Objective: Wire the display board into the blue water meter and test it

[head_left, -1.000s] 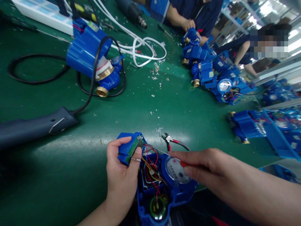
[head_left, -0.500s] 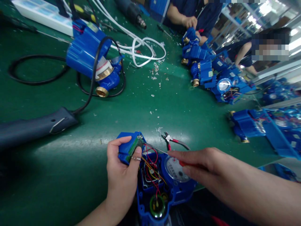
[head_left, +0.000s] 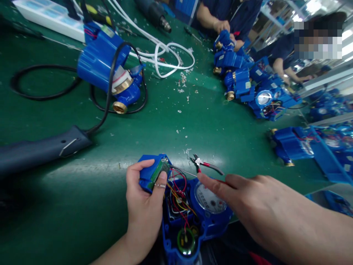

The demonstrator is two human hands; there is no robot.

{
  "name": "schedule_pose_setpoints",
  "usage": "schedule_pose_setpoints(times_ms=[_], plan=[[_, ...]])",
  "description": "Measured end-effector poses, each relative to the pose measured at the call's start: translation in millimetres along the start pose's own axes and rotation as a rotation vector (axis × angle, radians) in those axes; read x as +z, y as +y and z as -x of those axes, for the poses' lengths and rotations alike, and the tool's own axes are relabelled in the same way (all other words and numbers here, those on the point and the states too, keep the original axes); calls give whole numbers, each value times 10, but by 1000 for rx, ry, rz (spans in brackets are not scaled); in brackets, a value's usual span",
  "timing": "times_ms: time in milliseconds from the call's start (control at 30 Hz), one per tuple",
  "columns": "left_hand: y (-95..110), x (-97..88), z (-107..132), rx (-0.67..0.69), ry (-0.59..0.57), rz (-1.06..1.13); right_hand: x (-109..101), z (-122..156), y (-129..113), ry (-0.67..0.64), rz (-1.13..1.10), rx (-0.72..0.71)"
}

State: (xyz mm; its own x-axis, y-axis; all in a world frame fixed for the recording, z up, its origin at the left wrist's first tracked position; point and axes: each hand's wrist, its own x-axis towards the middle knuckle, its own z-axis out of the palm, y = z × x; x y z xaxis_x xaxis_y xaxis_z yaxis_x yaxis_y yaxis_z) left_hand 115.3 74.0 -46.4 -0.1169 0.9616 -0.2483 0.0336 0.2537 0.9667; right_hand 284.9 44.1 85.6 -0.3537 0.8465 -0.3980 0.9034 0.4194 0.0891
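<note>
My left hand (head_left: 146,200) is closed around a blue plastic cover (head_left: 147,167), its thumb pressed on the green circuit board (head_left: 157,176) inside. A screwdriver (head_left: 185,171) with a thin metal shaft and a red handle is gripped in my right hand (head_left: 228,193); its tip reaches the board's upper corner. Below both hands lies an opened blue water meter (head_left: 200,221) with a round dial (head_left: 208,198). Red and yellow wires (head_left: 180,198) run between the cover and the meter housing. A green-wrapped cylindrical part (head_left: 186,241) sits in the housing's lower compartment.
Cutting pliers (head_left: 206,164) lie just beyond the meter. Another water meter (head_left: 103,60), a black cable (head_left: 44,98), a dark tool handle (head_left: 41,149) and a power strip (head_left: 52,20) occupy the left. More meters (head_left: 244,79) stand at right, near two people. A heat gun (head_left: 154,14) lies at the back.
My right hand has shifted slightly and rolled over the screwdriver, its fingers now curled more around the handle. The left hand and cover stay almost still.
</note>
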Motion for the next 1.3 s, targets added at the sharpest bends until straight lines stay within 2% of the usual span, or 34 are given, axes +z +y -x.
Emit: schedule_pose_setpoints(times_ms=[67,200,367,433,567,733,1300], plan=[[-1,11,-4,-6,6,13,-44,5,19,-24,-107,44],[4,15,-14,0,22,-10,-114,55,38,-58,-236,36],[0,11,-18,1,20,2,-145,60,3,-206,-189,105],[-3,13,-15,15,13,22,-146,49,-8,-226,-151,100],[-1,16,-13,23,1,24,-121,69,-12,-143,-78,53],[0,21,-19,-2,1,36,-71,119,-24,-167,-50,46],[-7,14,-7,-17,29,30,-30,132,-27,-23,-48,-4]])
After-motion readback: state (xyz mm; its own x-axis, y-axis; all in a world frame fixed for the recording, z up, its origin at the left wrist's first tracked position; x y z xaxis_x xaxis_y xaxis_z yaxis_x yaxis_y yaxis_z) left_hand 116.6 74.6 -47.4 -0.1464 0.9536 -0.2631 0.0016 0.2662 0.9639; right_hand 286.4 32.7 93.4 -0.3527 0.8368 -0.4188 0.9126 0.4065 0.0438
